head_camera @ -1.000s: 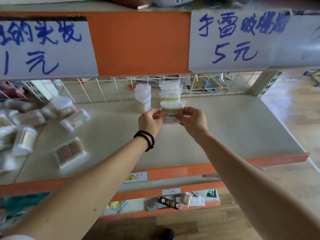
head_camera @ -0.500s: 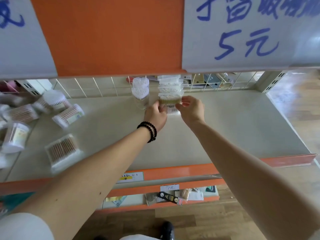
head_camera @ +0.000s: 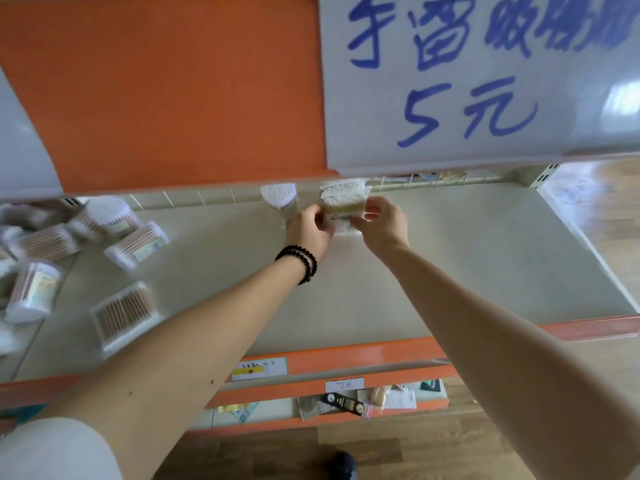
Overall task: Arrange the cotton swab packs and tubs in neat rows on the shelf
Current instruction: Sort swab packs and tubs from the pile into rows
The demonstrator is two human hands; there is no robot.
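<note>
We are pinching a flat cotton swab pack (head_camera: 343, 213) between left hand (head_camera: 308, 232) and right hand (head_camera: 381, 226), seating it in the far row; next, releasing squarely beside the heart-shaped tub (head_camera: 278, 199).

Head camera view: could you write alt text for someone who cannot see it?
Two bare hands, left hand and right hand, hold a flat cotton swab pack at the back of a pale shelf, in front of a row of similar packs and beside a heart-shaped tub. More swab tubs lie scattered at the left.
</note>
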